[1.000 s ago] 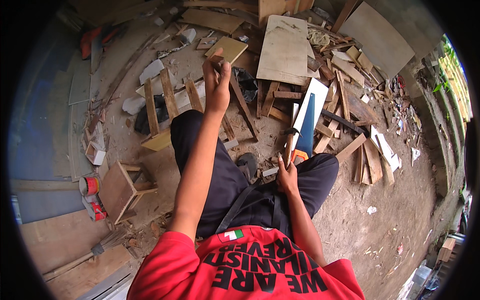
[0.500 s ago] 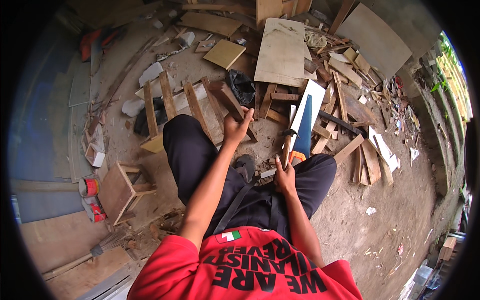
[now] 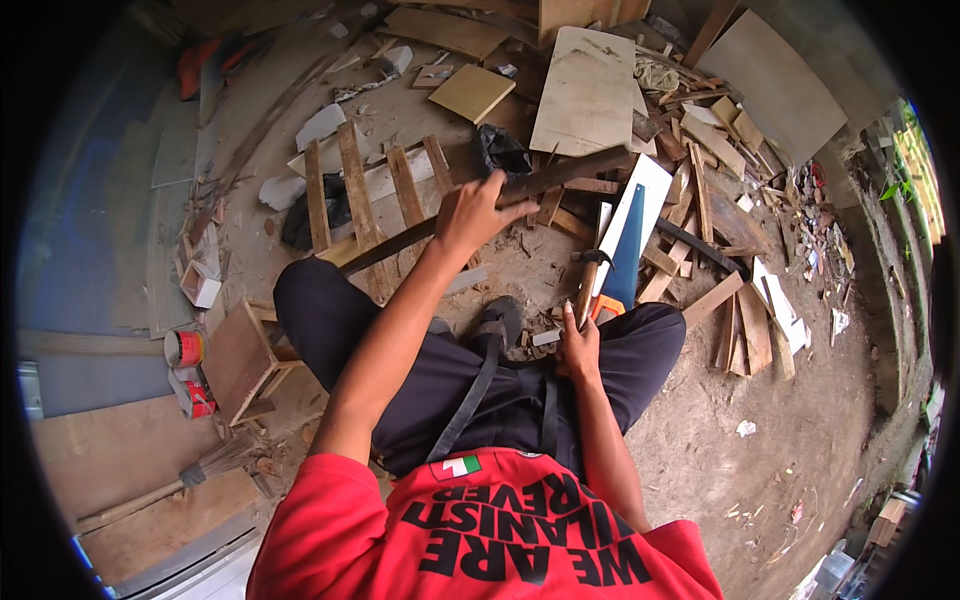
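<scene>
Holding with both hands | left hand (image 3: 474,215) was curled round dark wooden strip (image 3: 570,171) | strip slanted from near left knee (image 3: 312,300) toward white board (image 3: 651,173) | right hand (image 3: 580,348) clasped hammer (image 3: 588,288) beside blue-bladed saw (image 3: 625,250)

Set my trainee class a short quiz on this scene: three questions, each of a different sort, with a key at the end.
1. Multiple choice: what does the right hand hold?
A) a bag
B) a hammer
C) a can

2. True or false: the left hand is empty.

3. Short answer: what colours are the blade and the handle of the saw?

Key:
1. B.
2. False; the left hand holds a long, dark piece of wood.
3. The blade is blue and the handle is orange.
</scene>
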A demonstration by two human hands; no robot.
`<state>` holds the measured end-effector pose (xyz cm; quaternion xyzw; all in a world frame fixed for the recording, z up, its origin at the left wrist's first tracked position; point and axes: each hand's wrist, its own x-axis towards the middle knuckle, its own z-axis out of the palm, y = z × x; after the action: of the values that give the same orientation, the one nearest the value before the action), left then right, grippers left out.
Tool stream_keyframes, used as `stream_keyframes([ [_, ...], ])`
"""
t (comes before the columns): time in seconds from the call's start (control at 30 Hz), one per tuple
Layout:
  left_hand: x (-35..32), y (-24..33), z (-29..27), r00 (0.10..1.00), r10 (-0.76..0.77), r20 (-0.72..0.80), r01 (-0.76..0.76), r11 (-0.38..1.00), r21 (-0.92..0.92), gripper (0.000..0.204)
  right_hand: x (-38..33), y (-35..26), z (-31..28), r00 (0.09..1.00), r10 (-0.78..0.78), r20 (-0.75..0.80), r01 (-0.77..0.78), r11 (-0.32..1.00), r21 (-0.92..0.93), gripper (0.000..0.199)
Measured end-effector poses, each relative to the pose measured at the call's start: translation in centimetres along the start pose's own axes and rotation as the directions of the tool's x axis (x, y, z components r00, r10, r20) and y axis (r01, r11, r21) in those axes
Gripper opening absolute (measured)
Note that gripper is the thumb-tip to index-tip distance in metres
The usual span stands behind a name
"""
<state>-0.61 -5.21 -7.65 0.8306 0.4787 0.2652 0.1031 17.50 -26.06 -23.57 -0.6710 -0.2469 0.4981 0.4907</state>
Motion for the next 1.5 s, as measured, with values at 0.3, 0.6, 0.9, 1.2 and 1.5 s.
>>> stream_keyframes([
  [0.3, -11.5, -9.9, 7.4, 0.958, -0.209, 0.197, 0.154, 0.952, 0.263, 0.047, -1.8, -1.4, 1.0, 0.998, 0.060, 0.021, -0.061, 0.995, 0.075, 0.039],
  [0.6, -13.2, -11.3, 7.7, 0.895, -0.307, 0.324, 0.256, 0.948, 0.191, 0.066, -3.4, -4.1, 4.1, 0.994, -0.080, 0.076, 0.068, 0.986, 0.153, 0.027],
  [0.9, -12.9, -13.4, 8.7, 0.943, -0.193, 0.271, 0.127, 0.962, 0.243, 0.067, -0.9, -5.9, 8.3, 0.963, -0.010, 0.269, 0.004, 1.000, 0.024, 0.026],
  [1.2, -11.7, -13.6, 8.2, 0.900, -0.186, 0.394, 0.099, 0.968, 0.231, 0.073, 0.7, -5.1, 10.3, 0.977, 0.009, 0.213, 0.008, 0.997, -0.078, 0.029],
  [1.5, -11.8, -14.6, 9.0, 0.911, -0.166, 0.377, 0.094, 0.975, 0.201, 0.073, 1.4, -4.2, 11.6, 0.986, -0.010, 0.169, 0.021, 0.998, -0.062, 0.027],
])
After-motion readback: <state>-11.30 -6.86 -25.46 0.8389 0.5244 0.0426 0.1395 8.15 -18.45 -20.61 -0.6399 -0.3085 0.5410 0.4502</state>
